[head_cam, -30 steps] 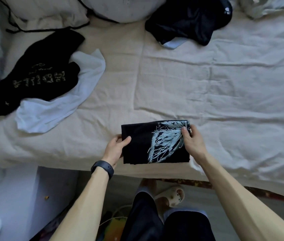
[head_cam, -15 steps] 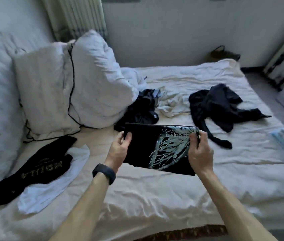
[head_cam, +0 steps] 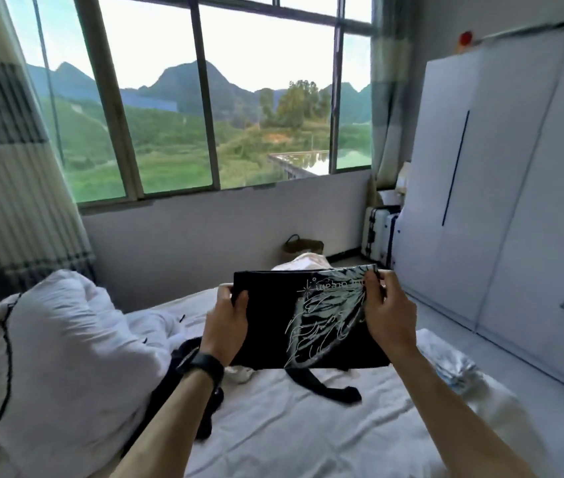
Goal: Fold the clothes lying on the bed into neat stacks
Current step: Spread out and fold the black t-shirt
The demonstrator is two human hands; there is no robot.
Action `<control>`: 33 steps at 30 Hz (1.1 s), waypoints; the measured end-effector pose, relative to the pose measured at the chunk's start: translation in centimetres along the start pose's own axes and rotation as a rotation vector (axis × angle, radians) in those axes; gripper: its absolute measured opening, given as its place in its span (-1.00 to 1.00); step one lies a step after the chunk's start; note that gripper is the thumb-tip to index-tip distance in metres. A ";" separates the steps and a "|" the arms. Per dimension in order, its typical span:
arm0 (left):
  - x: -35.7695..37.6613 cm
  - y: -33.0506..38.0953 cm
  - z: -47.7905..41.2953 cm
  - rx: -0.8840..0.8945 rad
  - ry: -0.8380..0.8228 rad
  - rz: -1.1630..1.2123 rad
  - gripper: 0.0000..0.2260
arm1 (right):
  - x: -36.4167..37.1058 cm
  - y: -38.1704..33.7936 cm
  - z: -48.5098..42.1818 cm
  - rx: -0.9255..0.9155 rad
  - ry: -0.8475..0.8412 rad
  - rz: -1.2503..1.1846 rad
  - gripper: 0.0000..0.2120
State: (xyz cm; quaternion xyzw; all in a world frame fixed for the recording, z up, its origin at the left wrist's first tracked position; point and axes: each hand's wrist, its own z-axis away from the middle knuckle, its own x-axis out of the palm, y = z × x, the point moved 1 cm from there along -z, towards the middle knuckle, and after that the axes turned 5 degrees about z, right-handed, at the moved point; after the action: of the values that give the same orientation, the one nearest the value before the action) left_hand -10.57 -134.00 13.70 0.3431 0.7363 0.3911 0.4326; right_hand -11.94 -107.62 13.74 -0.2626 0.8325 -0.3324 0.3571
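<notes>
The folded black shirt (head_cam: pixel 308 322) you hold up hides most of the dark garment (head_cam: pixel 323 388) on the bed (head_cam: pixel 308 439); only one limb of it trails out at 6 o'clock. Your left hand (head_cam: pixel 227 326) and wrist cover part of another dark heap (head_cam: pixel 206 422) at 7 o'clock. The pale lettering along the shirt's top edge is too blurred to read. At 4 o'clock a light blue pile (head_cam: pixel 453 370) is smeared, so its folds can't be told. The pillow (head_cam: pixel 60 357) is cut by the left edge, and both your forearms by the bottom.
</notes>
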 end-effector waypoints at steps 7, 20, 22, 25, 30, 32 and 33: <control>6.2 1.9 -3.4 -0.023 -0.194 0.135 -0.64 | -4.6 3.1 -2.1 0.176 0.080 0.056 -0.56; 24.6 1.3 0.5 0.008 -0.550 0.061 -0.80 | -11.9 17.2 7.0 0.564 0.230 0.039 -0.85; 27.4 1.5 0.4 -0.017 -0.605 0.059 -0.77 | -13.3 19.0 6.6 0.624 0.202 -0.017 -0.90; 34.3 2.3 0.9 -0.068 -0.649 0.057 -0.75 | -16.4 23.9 5.3 0.652 0.100 -0.146 -0.80; 43.8 5.1 2.4 -0.110 -0.668 0.052 -0.75 | -20.6 32.5 2.0 0.741 0.050 -0.178 -0.79; 46.7 6.8 2.8 -0.080 -0.653 0.058 -0.74 | -22.0 35.6 0.2 0.771 0.055 -0.181 -0.78; 48.2 7.7 3.0 -0.074 -0.650 0.073 -0.76 | -22.6 37.0 -0.9 0.789 0.046 -0.199 -0.77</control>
State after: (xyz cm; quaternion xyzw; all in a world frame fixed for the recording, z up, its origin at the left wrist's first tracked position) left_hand -25.41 -88.99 1.69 0.4602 0.5322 0.3026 0.6430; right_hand -6.29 -68.26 -3.73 -0.1773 0.6193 -0.6651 0.3777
